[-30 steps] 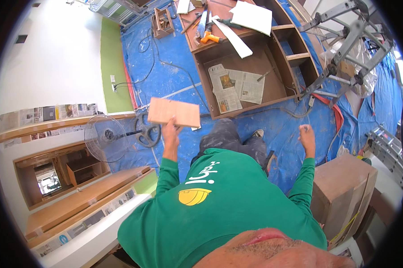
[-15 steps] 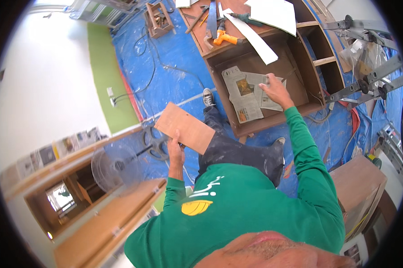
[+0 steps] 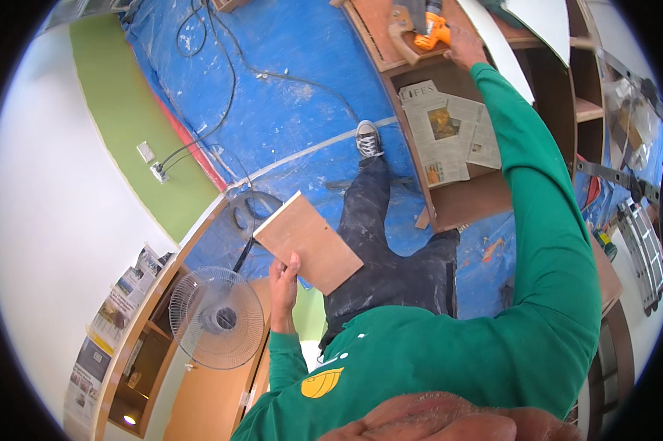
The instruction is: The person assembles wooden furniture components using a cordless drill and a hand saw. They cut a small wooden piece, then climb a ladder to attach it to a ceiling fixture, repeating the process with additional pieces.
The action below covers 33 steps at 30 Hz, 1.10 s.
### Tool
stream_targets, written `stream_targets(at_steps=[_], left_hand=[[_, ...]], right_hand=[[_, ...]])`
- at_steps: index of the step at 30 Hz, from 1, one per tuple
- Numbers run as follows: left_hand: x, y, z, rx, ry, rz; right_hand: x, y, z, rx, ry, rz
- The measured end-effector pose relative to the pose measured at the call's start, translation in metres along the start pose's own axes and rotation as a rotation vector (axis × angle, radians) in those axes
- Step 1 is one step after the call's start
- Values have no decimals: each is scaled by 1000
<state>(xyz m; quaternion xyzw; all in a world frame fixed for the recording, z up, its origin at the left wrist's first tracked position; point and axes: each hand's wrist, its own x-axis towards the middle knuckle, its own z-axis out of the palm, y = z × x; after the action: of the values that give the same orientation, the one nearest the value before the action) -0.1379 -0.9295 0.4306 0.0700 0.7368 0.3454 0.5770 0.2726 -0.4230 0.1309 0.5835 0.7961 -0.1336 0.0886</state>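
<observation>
In the head view, the person's left hand (image 3: 283, 283) holds a wooden board (image 3: 309, 244) over the dark trousers (image 3: 366, 209), pinching it near one edge, the thumb across its upper face and the other fingers largely hidden. The right hand (image 3: 465, 48) is at the grip of an orange drill (image 3: 433, 33), which lies near the edge of the brown cabinet (image 3: 478, 204). Its fingers are bent there; whether they close round the grip, one cannot tell.

The board could swing or slip, since only one side is held and most of its weight lies beyond the thumb; it would probably drop onto the leg or the blue sheet (image 3: 287, 117). The drill lies right beside a saw (image 3: 402, 40), so a careless lift could drag the saw over the cabinet's edge. The green sleeve (image 3: 533, 147) could knock the white strip (image 3: 509, 62) near it. The cord (image 3: 294, 77) close to the shoe (image 3: 368, 140) could catch a foot.

The board's long axis runs slantwise, from far left to near right, its near end toward the lap. The drill's nose points away from the person, its grip rightward.
</observation>
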Motion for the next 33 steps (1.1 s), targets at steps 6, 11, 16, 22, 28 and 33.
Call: stream_targets(at_steps=[6,11,16,22,28,33], left_hand=[[25,8,-29,-132,26,-80],[35,16,-12,-89,-67,-11],[43,55,39,68,-326,67],[12,77,112,182,-596,172],[-104,56,280,226,-862,230],[-231,-9,415,239,-989,356]], right_hand=[[24,33,41,-45,-82,56],[-28,13,-33,-307,-145,78],[-206,45,-36,51,-82,264],[-539,-46,-131,1094,369,417],[-800,-81,-135,1401,697,938],[-959,-23,-132,1191,890,934]])
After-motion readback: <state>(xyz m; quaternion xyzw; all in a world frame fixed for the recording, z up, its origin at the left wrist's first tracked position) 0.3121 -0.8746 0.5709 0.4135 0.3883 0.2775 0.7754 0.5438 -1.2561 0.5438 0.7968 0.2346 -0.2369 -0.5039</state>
